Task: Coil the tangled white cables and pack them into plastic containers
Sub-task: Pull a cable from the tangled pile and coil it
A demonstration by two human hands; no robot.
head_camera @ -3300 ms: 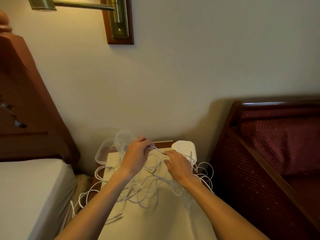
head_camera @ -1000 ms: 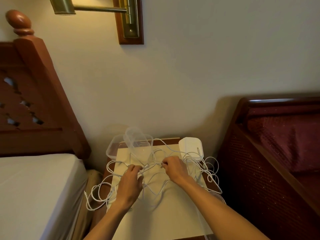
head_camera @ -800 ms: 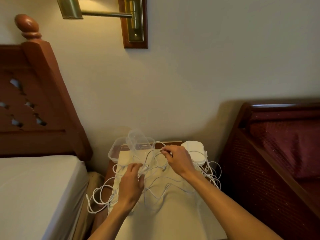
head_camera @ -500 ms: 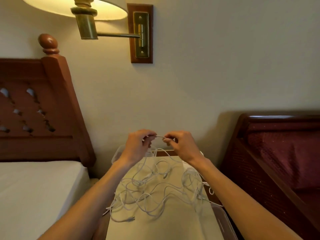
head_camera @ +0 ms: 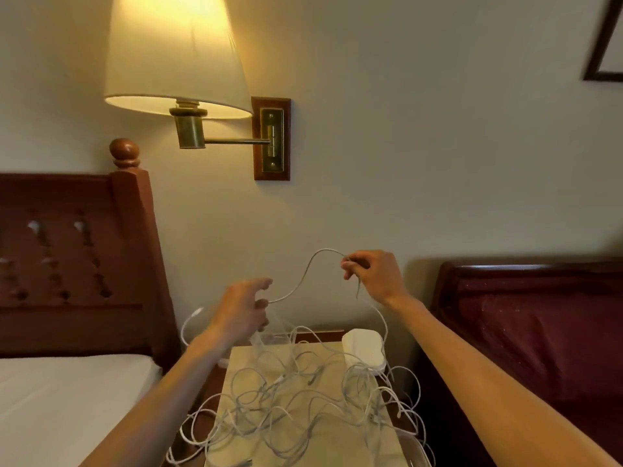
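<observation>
Right hand [head_camera: 372, 276]: raised, pinching one cable [head_camera: 305, 276] near its end | Left hand [head_camera: 244, 311]: lower, fingers curled round the same strand | Cable: arcs in the air between both hands | Tangle [head_camera: 296, 396]: lies on the surface [head_camera: 337, 446], loops over its edges | Box [head_camera: 364, 350]: white, at the surface's far right corner.

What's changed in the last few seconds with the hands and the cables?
Both hands have risen off the table. The right hand now pinches one cable high up, and the left hand holds the same cable lower, so a stretch arcs between them, drawn up out of the tangle. The hands have moved apart. The tangle still sprawls over the table, and the white box stays at the back right.
</observation>
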